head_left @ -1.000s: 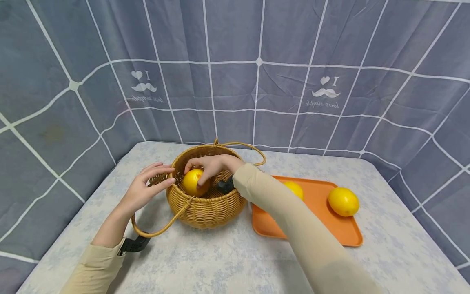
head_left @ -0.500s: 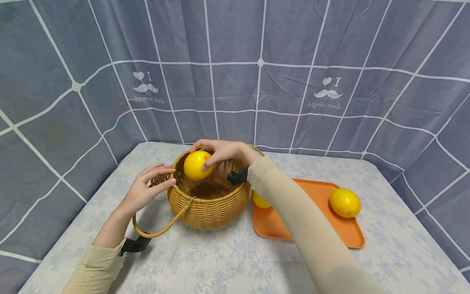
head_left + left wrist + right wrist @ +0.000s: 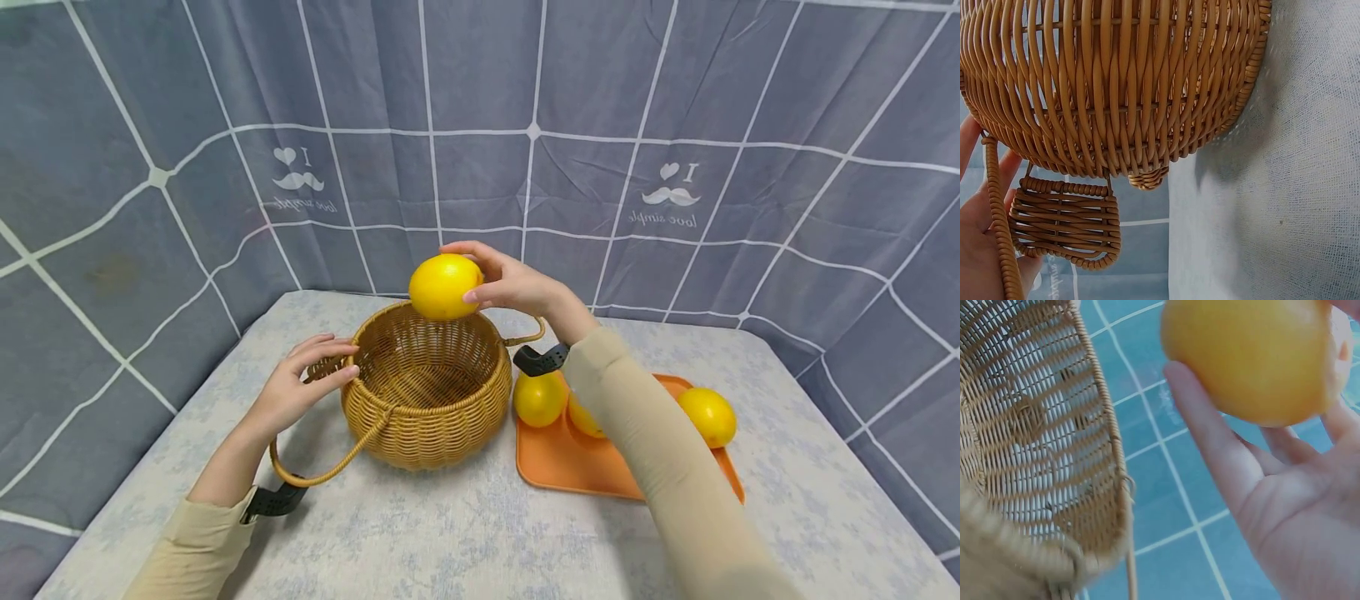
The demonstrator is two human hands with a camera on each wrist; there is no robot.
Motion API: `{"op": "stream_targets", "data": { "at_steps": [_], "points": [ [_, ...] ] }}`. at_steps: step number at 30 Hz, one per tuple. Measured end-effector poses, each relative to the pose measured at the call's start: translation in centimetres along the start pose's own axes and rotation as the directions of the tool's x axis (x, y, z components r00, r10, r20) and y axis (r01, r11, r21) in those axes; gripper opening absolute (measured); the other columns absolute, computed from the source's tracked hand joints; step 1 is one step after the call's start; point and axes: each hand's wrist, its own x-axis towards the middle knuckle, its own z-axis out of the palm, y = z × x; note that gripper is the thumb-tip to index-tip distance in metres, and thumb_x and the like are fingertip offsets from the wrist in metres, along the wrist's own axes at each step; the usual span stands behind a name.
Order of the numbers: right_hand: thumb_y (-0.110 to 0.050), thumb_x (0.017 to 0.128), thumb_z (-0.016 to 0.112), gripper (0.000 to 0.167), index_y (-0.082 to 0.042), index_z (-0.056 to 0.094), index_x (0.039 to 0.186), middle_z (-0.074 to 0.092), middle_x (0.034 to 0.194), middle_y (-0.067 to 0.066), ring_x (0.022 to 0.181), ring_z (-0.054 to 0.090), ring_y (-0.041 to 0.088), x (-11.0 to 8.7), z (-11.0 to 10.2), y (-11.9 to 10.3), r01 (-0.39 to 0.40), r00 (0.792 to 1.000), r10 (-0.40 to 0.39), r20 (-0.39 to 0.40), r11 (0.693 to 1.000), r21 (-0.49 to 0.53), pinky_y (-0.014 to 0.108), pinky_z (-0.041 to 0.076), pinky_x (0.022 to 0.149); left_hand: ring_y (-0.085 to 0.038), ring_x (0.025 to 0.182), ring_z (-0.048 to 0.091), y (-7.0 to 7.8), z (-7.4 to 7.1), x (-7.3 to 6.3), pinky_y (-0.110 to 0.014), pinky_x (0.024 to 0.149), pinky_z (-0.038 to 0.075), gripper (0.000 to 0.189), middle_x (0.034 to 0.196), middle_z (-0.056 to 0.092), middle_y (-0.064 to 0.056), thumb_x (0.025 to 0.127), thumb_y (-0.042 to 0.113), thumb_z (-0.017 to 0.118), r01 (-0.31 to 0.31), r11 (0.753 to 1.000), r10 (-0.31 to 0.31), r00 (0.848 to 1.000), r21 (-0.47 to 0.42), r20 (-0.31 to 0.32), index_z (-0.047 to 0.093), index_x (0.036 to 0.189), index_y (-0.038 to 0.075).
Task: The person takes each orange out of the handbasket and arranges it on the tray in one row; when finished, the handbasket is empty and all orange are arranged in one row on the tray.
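Note:
Above the back of a round wicker basket, my right hand holds a yellow lemon, thumb on the near side and fingers on the far side. The right wrist view shows the lemon large between the fingers, beside the basket wall. My left hand rests at the basket's left rim with fingers and thumb extended. In the left wrist view that hand is partly hidden behind a small woven flap and the handle. The basket's visible inside holds no fruit.
An orange tray lies right of the basket, partly covered by my right sleeve. On it are a left lemon, a middle lemon and a right lemon. A looped handle sticks out left of the basket. A grid-patterned curtain stands behind.
My right hand has lifted the lemon up out of the basket and moved a little right. More of the tray's lemons show beside the arm. My left hand stays at the rim.

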Motion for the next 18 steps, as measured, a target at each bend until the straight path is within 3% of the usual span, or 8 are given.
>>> {"op": "stream_targets", "data": {
  "at_steps": [6,12,18],
  "points": [
    [-0.012,0.082,0.07,0.071,-0.013,0.033,0.143,0.037,0.134,0.014,0.099,0.051,0.024,-3.9,-0.9,-0.4,0.098,0.988,-0.093,-0.12,0.994,0.043,0.029,0.049,0.077,-0.026,0.137,0.023,0.1,0.0,0.0,-0.063,0.103,0.018,0.036,0.137,0.047,-0.009,0.088,0.026,0.068,-0.004,1.0,0.004,1.0,0.0,0.003,0.064,0.121,0.012],
    [-0.007,0.083,0.066,0.061,-0.024,0.041,0.136,0.036,0.134,0.009,0.106,0.051,0.023,-8.5,-0.9,-0.2,0.152,0.96,-0.127,-0.249,0.985,0.086,0.032,0.05,0.085,-0.026,0.137,0.023,0.3,-0.1,0.0,-0.063,0.103,0.018,0.036,0.137,0.046,-0.009,0.088,0.027,0.067,0.001,1.0,-0.001,1.0,0.008,0.007,0.064,0.121,0.012],
    [-0.003,0.085,0.064,0.059,-0.023,0.038,0.135,0.036,0.131,0.008,0.103,0.051,0.02,-12.8,-0.7,0.1,0.201,0.93,-0.167,-0.326,0.977,0.072,0.028,0.051,0.084,-0.027,0.137,0.023,0.3,-0.1,-0.1,-0.064,0.103,0.018,0.037,0.137,0.047,-0.007,0.089,0.027,0.067,0.001,1.0,-0.001,1.0,0.015,0.01,0.063,0.121,0.011]
  ]
}}
